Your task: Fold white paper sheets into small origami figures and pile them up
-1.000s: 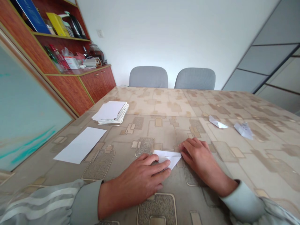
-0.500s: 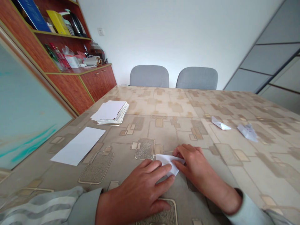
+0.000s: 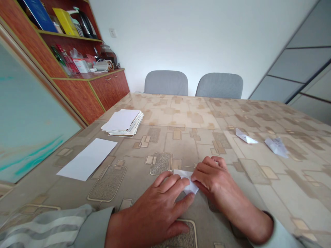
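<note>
A small folded white paper lies on the patterned table near its front edge. My left hand rests flat on the paper's left part, fingers stretched out and pressing it down. My right hand sits at the paper's right side with its fingers curled, pinching the paper's edge. Most of the paper is hidden under both hands.
A single white sheet lies at the left, a stack of white sheets behind it. Two folded paper pieces lie at the right. Two grey chairs stand at the far side, a wooden cabinet at left.
My right hand has moved left over the paper and curled its fingers on its edge; more of the paper is now covered. My left hand has slid slightly forward on it.
</note>
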`<action>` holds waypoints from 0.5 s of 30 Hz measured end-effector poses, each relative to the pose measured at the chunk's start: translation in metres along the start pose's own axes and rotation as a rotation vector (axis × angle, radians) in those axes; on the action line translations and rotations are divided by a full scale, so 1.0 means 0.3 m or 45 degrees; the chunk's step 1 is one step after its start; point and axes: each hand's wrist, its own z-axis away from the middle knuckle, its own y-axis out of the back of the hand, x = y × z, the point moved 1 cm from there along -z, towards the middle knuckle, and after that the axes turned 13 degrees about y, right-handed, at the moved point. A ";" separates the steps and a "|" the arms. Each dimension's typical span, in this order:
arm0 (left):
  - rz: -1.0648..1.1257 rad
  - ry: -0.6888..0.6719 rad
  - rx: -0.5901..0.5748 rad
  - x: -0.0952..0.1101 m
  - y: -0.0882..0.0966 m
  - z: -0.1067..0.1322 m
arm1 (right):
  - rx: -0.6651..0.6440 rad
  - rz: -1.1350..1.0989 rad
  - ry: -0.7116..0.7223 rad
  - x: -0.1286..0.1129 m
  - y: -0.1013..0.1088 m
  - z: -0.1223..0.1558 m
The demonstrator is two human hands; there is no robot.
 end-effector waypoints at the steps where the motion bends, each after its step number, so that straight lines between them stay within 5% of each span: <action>1: -0.010 -0.013 0.017 -0.001 -0.001 0.001 | -0.001 0.017 0.024 0.001 -0.001 0.003; 8: 0.025 -0.034 0.023 -0.008 -0.012 0.003 | -0.077 0.062 0.110 -0.003 0.000 0.014; 15: 0.089 0.013 -0.049 -0.003 0.003 -0.003 | -0.153 -0.011 -0.086 0.002 -0.031 0.010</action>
